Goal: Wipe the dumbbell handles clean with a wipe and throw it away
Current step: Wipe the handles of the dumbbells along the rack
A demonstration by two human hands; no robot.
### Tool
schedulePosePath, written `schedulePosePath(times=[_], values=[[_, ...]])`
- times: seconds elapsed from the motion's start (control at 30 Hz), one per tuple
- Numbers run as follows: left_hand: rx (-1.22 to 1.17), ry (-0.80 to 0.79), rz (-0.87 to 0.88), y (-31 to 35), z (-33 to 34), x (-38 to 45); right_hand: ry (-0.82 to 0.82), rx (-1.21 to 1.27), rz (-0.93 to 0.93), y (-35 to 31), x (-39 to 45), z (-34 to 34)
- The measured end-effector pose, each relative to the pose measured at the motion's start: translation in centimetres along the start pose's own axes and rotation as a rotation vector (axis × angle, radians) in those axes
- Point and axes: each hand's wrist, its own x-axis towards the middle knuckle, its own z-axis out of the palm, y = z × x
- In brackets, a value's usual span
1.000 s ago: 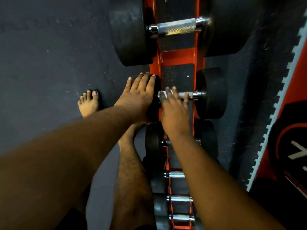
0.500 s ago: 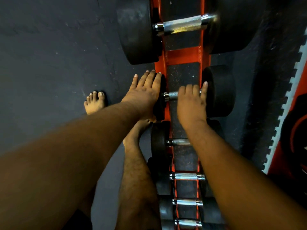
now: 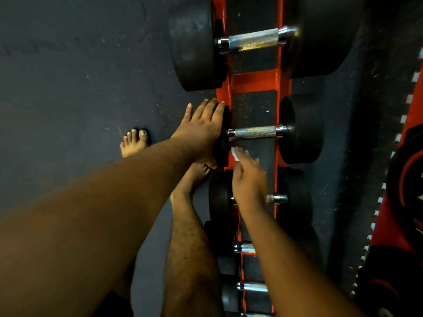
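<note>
Orange rack (image 3: 254, 82), running up the frame, on dark floor (image 3: 80, 76).
Large dumbbell (image 3: 254, 40), far end, knurled handle bare.
Middle dumbbell (image 3: 255, 132), handle bare; left hand (image 3: 201, 129) lies flat with straight fingers against its left weight.
Right hand (image 3: 248, 177), just below that handle and apart from it, blurred, pinching a white wipe (image 3: 235, 153) at the fingertips; it covers part of the next dumbbell (image 3: 278, 198).
Smaller dumbbells (image 3: 251, 287) below, partly hidden by the right forearm.
Two bare feet (image 3: 135, 143) on the floor left of the rack.
</note>
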Motion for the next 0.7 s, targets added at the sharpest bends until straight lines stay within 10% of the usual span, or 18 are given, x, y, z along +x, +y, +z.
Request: schedulePosePath(times=[0.13, 0.27, 0.7], values=[[0.007, 0.012, -0.002, 0.0, 0.2, 0.1, 0.281, 1.214, 0.994, -2.2, 2.4, -0.1], [0.016, 0.0, -0.002, -0.1, 0.3, 0.2, 0.417, 1.736, 0.934, -3.2, 6.6, -2.3], [0.003, 0.01, 0.015, -0.2, 0.4, 0.3, 0.208, 1.627, 0.871, -3.5, 7.0, -0.9]])
